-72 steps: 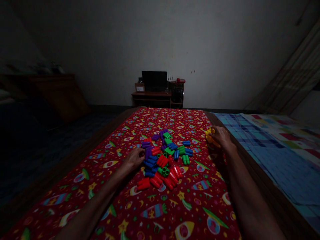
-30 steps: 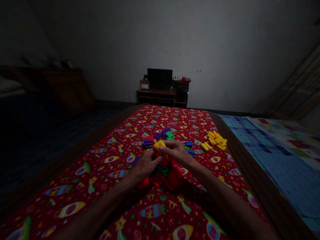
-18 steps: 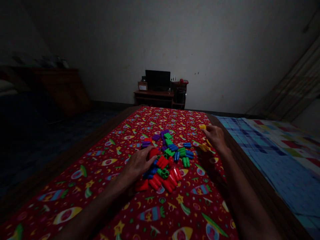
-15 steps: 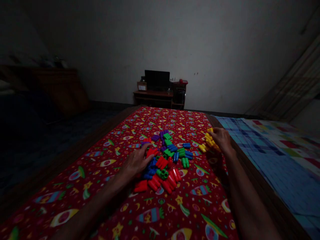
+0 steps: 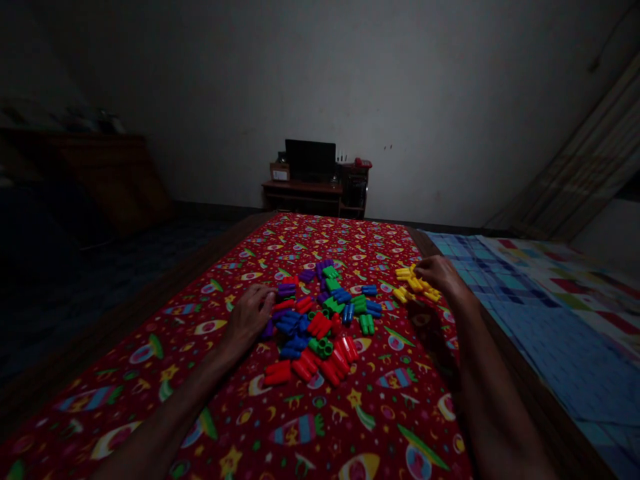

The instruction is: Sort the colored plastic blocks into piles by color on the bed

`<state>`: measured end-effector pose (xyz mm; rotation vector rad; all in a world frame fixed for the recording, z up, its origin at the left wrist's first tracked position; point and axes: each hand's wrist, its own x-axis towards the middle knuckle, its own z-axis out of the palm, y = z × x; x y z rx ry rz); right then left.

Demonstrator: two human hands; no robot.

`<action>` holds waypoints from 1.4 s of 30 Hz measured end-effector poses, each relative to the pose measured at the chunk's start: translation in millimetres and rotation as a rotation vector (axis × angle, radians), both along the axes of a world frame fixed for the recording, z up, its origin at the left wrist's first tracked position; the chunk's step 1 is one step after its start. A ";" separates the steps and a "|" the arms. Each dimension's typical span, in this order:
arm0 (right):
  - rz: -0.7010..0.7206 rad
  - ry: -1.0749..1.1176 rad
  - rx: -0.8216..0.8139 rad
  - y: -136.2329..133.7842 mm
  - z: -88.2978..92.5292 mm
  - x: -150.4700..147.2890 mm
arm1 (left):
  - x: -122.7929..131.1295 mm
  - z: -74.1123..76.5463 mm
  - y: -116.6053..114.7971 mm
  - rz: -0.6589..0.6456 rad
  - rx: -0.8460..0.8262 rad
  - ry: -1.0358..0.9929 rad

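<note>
Two loose groups of plastic building blocks lie on a red patterned cloth point(image 5: 320, 240). At the left edge of the mixed group, my left hand point(image 5: 250, 315) rests with loosely bent fingers and a gap at the thumb. Its fingertips are beside a purple block point(image 5: 287, 290), and I see nothing held. Red blocks point(image 5: 320, 325), blue blocks point(image 5: 295, 343) and green blocks point(image 5: 367, 325) lie to its right. My right hand point(image 5: 441, 275) is over the smaller yellow group, its fingertips pinched at a yellow block point(image 5: 406, 273). More yellow blocks point(image 5: 423, 288) lie just below those fingers.
A dark wooden edge point(image 5: 210, 267) borders the cloth. Past the far end stands a desk point(image 5: 303, 189) with a monitor point(image 5: 310, 160) and a red telephone point(image 5: 363, 163). Blue checked bedding point(image 5: 525, 333) is at the right, a wooden cabinet point(image 5: 110, 177) at the left.
My left hand has drawn back left from the red and blue blocks, uncovering purple ones. My right fingertips have moved slightly left, and a yellow block now lies at the group's upper left.
</note>
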<state>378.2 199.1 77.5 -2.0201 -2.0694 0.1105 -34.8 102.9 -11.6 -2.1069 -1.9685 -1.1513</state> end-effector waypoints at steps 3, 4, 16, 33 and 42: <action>0.118 -0.203 -0.190 -14.0 -1.9 -34.6 | -14.9 -7.4 1.9 0.097 -0.041 -0.049; 0.134 -0.275 -0.201 -18.7 -5.2 -46.0 | -17.8 -8.8 1.8 0.118 -0.055 -0.060; 0.066 -0.296 -0.098 -23.8 -8.7 -56.3 | -15.5 -9.5 2.4 0.069 -0.101 -0.015; 0.159 -0.291 -0.091 -22.6 -38.0 -69.9 | -19.1 -11.0 3.6 0.066 -0.094 -0.013; -0.134 -0.120 0.228 2.8 -23.0 -11.0 | -19.6 -12.2 4.5 0.062 -0.105 -0.038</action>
